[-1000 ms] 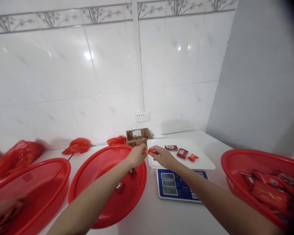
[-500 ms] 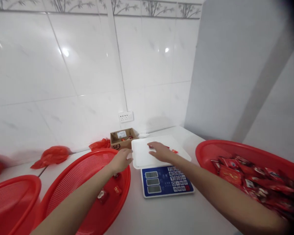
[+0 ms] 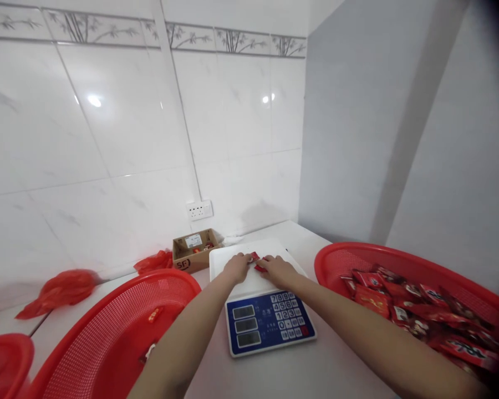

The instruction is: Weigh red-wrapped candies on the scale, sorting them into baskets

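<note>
Both my hands rest on the white tray [image 3: 221,260] of a blue electronic scale [image 3: 269,327]. My left hand [image 3: 237,267] and my right hand [image 3: 276,270] meet over a small red packet [image 3: 256,260], fingers curled and pinching it from either side. The hands hide whatever else lies on the tray. A red mesh basket [image 3: 103,338] to my left holds a few small red packets [image 3: 153,316]. To my right, another red basket [image 3: 336,257] is piled with several red packets [image 3: 399,302].
A small cardboard box [image 3: 191,250] stands against the tiled wall under a socket [image 3: 199,210]. Crumpled red plastic bags [image 3: 62,288] lie at the back left. A third red basket [image 3: 4,363] shows at the far left edge. A grey wall closes the right side.
The view has swung to the right. My left hand left the middle basket and came onto the scale tray, joining my right hand on a red packet.
</note>
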`<state>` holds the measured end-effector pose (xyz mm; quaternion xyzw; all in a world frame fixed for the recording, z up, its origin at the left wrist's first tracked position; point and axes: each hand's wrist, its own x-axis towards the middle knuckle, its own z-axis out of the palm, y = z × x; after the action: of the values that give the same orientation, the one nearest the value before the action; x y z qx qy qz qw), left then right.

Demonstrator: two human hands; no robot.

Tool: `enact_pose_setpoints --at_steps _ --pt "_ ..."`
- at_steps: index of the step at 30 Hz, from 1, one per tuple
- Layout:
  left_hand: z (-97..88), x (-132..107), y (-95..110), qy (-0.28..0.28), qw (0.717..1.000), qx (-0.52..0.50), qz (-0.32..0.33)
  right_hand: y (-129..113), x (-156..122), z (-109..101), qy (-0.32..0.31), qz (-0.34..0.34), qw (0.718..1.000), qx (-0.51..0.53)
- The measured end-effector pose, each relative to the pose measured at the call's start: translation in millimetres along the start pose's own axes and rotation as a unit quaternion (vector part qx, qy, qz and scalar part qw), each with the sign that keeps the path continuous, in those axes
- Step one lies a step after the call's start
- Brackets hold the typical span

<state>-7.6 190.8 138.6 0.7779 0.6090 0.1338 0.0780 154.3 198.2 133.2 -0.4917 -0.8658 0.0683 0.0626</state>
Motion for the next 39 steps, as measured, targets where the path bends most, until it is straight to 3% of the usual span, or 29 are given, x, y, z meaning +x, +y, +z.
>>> enact_pose_setpoints --at_steps 6,12,16,20,24,27,30,35,39 --pt "-3.9 1.5 2.1 -0.018 1.000 0.012 0.008 4.9 7.7 8.0 0.023 -0.008 1.000 0.019" --pt "2.6 3.9 5.7 0.021 0.998 -0.034 -0.043 7.2 7.9 6.2 0.049 0.005 0.994 0.100" --pt "-12.7 -8.3 -4.9 0.037 0.994 -0.076 -0.066 3.3 11.1 1.8 0.076 0.010 0.980 0.182" --pt "-52.3 -47.6 -35.2 0.041 0.991 -0.108 -0.072 -30.5 15.4 -2.7 0.062 -0.027 0.951 0.301" --pt "-91.9 -103.6 -70.3 0.067 0.988 -0.091 -0.100 -93.6 13.9 -1.8 0.015 -0.110 0.913 0.394" --pt "-102.3 -142.0 -86.9 0.060 0.988 -0.054 -0.130 -139.4 8.3 8.5 -0.006 -0.166 0.890 0.424" --pt "-94.4 -171.0 -95.6 0.031 0.987 -0.017 -0.157 -169.0 2.9 21.8 -0.008 -0.191 0.882 0.431" --pt "-76.1 -193.5 -103.5 0.002 0.984 0.006 -0.179 -179.8 -4.3 23.7 -0.024 -0.200 0.878 0.435" --pt "-92.5 -184.1 -91.4 0.090 0.983 -0.011 -0.159 -163.5 -16.5 -2.4 -0.028 -0.215 0.864 0.454"
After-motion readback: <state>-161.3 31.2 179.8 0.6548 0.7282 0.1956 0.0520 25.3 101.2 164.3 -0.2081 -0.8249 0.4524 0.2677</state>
